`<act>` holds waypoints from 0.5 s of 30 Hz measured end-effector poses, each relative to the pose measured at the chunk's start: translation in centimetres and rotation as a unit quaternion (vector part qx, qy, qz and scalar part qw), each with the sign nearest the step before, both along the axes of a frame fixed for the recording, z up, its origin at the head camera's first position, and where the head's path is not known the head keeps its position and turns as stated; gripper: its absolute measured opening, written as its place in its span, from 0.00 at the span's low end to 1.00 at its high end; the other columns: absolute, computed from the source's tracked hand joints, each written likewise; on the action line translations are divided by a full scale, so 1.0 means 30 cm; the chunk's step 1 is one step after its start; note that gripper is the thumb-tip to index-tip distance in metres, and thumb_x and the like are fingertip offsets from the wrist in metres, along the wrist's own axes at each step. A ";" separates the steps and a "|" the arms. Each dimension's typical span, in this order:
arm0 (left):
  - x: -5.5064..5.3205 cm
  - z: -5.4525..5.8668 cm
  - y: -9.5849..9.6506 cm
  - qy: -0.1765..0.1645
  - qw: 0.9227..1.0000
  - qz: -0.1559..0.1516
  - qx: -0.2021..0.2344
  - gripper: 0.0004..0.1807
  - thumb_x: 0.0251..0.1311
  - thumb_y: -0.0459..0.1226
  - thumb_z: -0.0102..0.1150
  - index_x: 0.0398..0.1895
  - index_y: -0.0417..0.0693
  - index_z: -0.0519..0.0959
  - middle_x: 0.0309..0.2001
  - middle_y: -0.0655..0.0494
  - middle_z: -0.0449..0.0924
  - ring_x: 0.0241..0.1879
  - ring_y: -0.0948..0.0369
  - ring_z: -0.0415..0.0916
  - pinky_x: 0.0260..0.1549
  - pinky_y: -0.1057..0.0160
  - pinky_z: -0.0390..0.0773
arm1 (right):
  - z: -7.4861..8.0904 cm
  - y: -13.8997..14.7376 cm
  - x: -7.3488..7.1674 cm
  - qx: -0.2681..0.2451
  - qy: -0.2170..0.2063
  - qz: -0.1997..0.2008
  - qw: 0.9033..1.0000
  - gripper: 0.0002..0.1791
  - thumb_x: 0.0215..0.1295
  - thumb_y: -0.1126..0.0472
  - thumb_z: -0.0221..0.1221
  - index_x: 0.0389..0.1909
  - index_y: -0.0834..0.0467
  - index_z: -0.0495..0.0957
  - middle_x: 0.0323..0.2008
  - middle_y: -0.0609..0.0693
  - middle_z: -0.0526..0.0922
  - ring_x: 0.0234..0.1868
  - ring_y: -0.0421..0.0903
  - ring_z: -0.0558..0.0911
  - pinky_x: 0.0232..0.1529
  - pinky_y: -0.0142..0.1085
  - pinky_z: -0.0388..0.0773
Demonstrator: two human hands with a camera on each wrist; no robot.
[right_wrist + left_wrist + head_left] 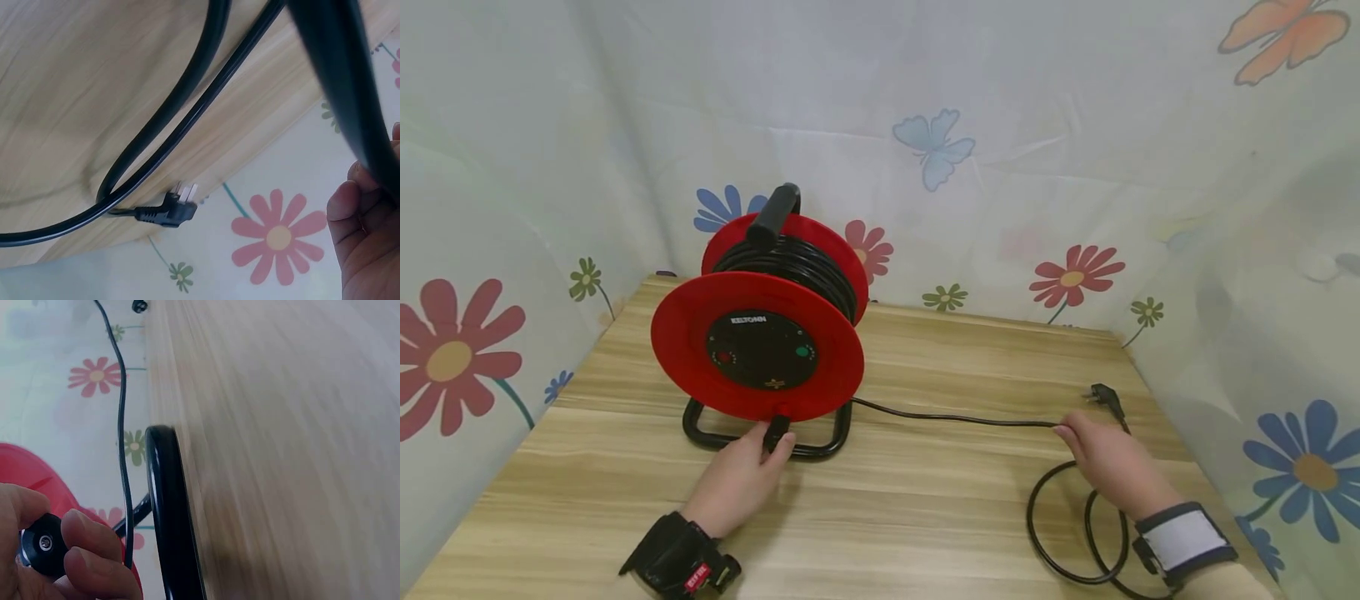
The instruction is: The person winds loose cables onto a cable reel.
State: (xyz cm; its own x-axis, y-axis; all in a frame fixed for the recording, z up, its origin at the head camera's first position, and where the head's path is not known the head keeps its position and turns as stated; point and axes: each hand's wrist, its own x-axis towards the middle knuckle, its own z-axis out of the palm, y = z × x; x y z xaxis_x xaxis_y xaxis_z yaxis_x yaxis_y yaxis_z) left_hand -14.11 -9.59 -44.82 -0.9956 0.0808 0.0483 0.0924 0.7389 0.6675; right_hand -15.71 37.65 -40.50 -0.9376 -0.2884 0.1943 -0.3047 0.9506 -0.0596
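A red cable reel (823, 358) with black cable wound between its discs stands on a black tube frame (838, 437), left of the middle. My left hand (739, 485) grips the black winding knob (777, 432) at the bottom of the front disc; the knob's end (45, 542) shows between the fingers in the left wrist view. From the reel, the black cable (955, 418) runs nearly straight to my right hand (1116, 463), which pinches it above the table. Past that hand the cable hangs into loose loops (1033, 521). Its plug (167, 211) lies on the tabletop.
The wood-grain table (925, 525) is enclosed by a pale curtain (835, 92) printed with flowers and butterflies, close behind the reel and along both sides. A black carry handle (775, 215) sticks up from the reel's top.
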 end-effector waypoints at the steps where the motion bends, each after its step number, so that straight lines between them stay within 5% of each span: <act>1: 0.000 0.000 -0.006 0.000 1.000 0.002 -0.001 0.19 0.68 0.52 0.46 0.42 0.45 0.75 0.22 0.52 0.73 0.22 0.58 0.69 0.23 0.60 0.68 | 0.001 -0.009 -0.001 -0.002 -0.005 -0.001 1.000 0.07 0.71 0.58 0.52 0.38 0.58 0.73 0.16 0.44 0.72 0.15 0.38 0.66 0.16 0.36 0.64; 8: -0.006 -0.006 -0.055 -0.003 1.000 0.006 0.009 0.21 0.68 0.50 0.47 0.51 0.44 0.75 0.25 0.52 0.75 0.25 0.57 0.69 0.26 0.60 0.69 | -0.016 -0.063 -0.008 0.001 -0.017 -0.004 1.000 0.08 0.70 0.57 0.52 0.38 0.59 0.75 0.17 0.44 0.73 0.16 0.38 0.66 0.17 0.35 0.65; 15: -0.008 0.007 -0.104 -0.019 0.999 0.016 0.026 0.21 0.69 0.52 0.46 0.46 0.43 0.74 0.21 0.54 0.70 0.21 0.59 0.66 0.22 0.62 0.66 | -0.041 -0.097 -0.024 0.010 0.012 0.014 1.000 0.07 0.69 0.57 0.53 0.37 0.57 0.74 0.16 0.43 0.74 0.16 0.37 0.67 0.17 0.36 0.67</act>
State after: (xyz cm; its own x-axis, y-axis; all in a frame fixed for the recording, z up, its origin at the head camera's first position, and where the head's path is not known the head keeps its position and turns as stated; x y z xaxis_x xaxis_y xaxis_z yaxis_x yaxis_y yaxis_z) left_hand -14.34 -12.72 -44.60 -0.9988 0.0480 0.0130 0.0431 0.7047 0.7082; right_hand -16.44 34.75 -41.72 -0.9240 -0.3191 0.2105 -0.3329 0.9424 -0.0327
